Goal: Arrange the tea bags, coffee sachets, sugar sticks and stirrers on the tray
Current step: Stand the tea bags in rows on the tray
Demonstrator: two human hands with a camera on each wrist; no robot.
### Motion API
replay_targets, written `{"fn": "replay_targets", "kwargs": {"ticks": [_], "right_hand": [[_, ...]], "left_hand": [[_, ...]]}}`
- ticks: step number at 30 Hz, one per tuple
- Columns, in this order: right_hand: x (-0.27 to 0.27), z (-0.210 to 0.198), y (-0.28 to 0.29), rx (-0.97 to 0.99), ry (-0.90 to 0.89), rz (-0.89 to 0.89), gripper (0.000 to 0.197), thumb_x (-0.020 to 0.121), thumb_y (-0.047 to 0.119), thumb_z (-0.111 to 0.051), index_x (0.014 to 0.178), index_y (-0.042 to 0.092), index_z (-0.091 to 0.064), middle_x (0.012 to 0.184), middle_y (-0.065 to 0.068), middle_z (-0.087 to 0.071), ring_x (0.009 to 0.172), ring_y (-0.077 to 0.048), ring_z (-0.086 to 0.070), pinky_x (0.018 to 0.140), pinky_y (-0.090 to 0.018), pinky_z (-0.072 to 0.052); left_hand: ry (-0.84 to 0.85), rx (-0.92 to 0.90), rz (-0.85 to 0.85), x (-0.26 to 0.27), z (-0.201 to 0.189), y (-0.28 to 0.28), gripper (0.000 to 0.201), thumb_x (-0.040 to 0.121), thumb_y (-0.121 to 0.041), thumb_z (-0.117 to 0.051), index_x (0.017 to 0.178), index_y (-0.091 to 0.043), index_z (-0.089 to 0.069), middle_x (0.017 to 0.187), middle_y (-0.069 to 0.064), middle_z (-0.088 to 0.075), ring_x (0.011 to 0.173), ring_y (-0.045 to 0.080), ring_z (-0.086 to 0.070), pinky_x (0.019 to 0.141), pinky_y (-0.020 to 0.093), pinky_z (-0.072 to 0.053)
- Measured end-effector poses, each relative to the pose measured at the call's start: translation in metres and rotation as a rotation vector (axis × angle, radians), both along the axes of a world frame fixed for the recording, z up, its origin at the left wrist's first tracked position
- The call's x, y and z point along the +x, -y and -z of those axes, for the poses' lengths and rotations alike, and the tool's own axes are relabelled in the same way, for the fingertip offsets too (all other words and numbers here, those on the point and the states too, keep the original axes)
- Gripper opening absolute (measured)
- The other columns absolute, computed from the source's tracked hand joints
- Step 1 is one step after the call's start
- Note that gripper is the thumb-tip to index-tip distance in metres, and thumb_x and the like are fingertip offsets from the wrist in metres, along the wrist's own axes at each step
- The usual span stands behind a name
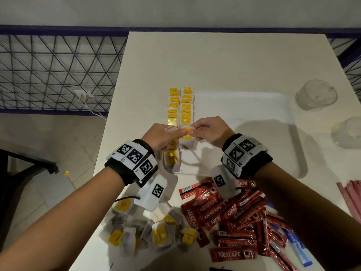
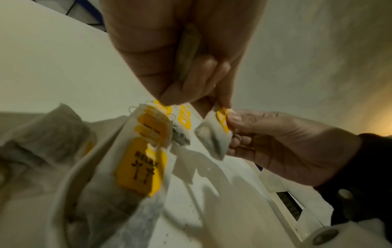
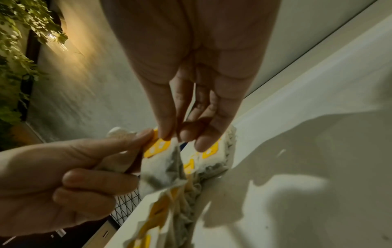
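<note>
Both hands meet over the left side of the white tray (image 1: 244,106). My left hand (image 1: 180,131) and right hand (image 1: 193,131) pinch one tea bag (image 1: 186,134) by its yellow tag, and the bag (image 2: 214,135) hangs between them above the tray. More tea bags (image 2: 188,50) are tucked in the left palm. Two columns of tea bags (image 1: 180,106) with yellow tags lie along the tray's left edge. In the right wrist view my right fingers (image 3: 165,134) meet the left thumb (image 3: 146,135) on the tag of this bag (image 3: 163,169).
On the table's near side lie a loose heap of tea bags (image 1: 146,229), a pile of red coffee sachets (image 1: 234,216) and blue sugar sticks (image 1: 293,241). Pink stirrers (image 1: 351,196) lie at the right edge. Two clear glasses (image 1: 316,94) stand right of the tray.
</note>
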State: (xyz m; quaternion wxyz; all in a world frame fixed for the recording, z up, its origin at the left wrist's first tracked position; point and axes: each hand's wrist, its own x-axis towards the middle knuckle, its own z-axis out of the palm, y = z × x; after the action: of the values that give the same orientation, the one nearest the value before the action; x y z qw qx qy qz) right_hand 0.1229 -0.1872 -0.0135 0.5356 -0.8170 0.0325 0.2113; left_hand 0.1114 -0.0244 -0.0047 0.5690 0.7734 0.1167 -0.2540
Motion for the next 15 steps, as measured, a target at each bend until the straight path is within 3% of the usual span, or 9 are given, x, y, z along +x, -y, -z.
{"fn": "replay_targets", "kwargs": {"ticks": [3,5,8,10,13,15], "right_hand": [[0.011,0.009,0.002,-0.058,-0.008,-0.052,0.013,0.083,0.013,-0.066,0.092,0.003,-0.067,0.06,-0.002,-0.056,0.06,-0.015,-0.053,0.074,-0.031,-0.048],[0.018,0.016,0.002,-0.081,-0.007,-0.091,0.015,0.084,0.01,-0.064,0.095,0.0,-0.067,0.06,-0.002,-0.056,0.06,-0.017,-0.053,0.072,-0.034,-0.048],[0.028,0.026,0.0,-0.138,0.004,-0.121,0.017,0.084,0.008,-0.062,0.097,-0.003,-0.066,0.058,0.004,-0.053,0.052,-0.002,-0.051,0.064,-0.023,-0.042],[0.035,0.031,-0.002,-0.168,0.036,-0.115,0.018,0.084,0.01,-0.062,0.096,-0.002,-0.067,0.059,0.011,-0.05,0.048,0.005,-0.051,0.062,-0.019,-0.038],[0.043,0.034,-0.003,-0.202,0.08,-0.091,0.02,0.085,0.014,-0.064,0.098,0.0,-0.068,0.061,0.014,-0.047,0.067,-0.01,-0.05,0.062,-0.019,-0.036],[0.048,0.035,-0.005,-0.227,0.086,-0.089,0.022,0.085,0.016,-0.065,0.101,0.002,-0.068,0.061,0.014,-0.046,0.078,-0.015,-0.046,0.062,-0.018,-0.036]], "left_hand": [[-0.009,0.041,0.003,0.007,0.002,-0.003,0.039,0.091,-0.027,-0.059,0.057,-0.011,-0.047,0.03,-0.007,-0.037,0.028,0.004,-0.031,0.033,0.014,-0.025],[0.015,0.135,0.0,0.013,0.005,-0.01,0.037,0.091,-0.035,-0.057,0.061,-0.013,-0.057,0.035,-0.007,-0.045,0.029,0.003,-0.035,0.036,0.015,-0.029],[0.014,0.138,-0.017,0.021,0.01,-0.022,0.033,0.092,-0.037,-0.054,0.079,-0.011,-0.069,0.069,0.016,-0.059,0.031,0.007,-0.034,0.036,0.016,-0.03],[-0.009,0.111,-0.017,0.026,0.01,-0.028,0.03,0.093,-0.036,-0.052,0.084,-0.012,-0.068,0.084,0.021,-0.061,0.033,0.01,-0.032,0.035,0.016,-0.028],[-0.035,0.065,-0.045,0.032,0.01,-0.034,0.025,0.093,-0.029,-0.051,0.081,-0.012,-0.065,0.067,0.002,-0.066,0.032,0.009,-0.029,0.034,0.015,-0.024],[-0.05,0.039,-0.059,0.034,0.007,-0.036,0.023,0.093,-0.025,-0.051,0.077,-0.012,-0.062,0.053,-0.006,-0.061,0.031,0.008,-0.028,0.034,0.014,-0.022]]}}
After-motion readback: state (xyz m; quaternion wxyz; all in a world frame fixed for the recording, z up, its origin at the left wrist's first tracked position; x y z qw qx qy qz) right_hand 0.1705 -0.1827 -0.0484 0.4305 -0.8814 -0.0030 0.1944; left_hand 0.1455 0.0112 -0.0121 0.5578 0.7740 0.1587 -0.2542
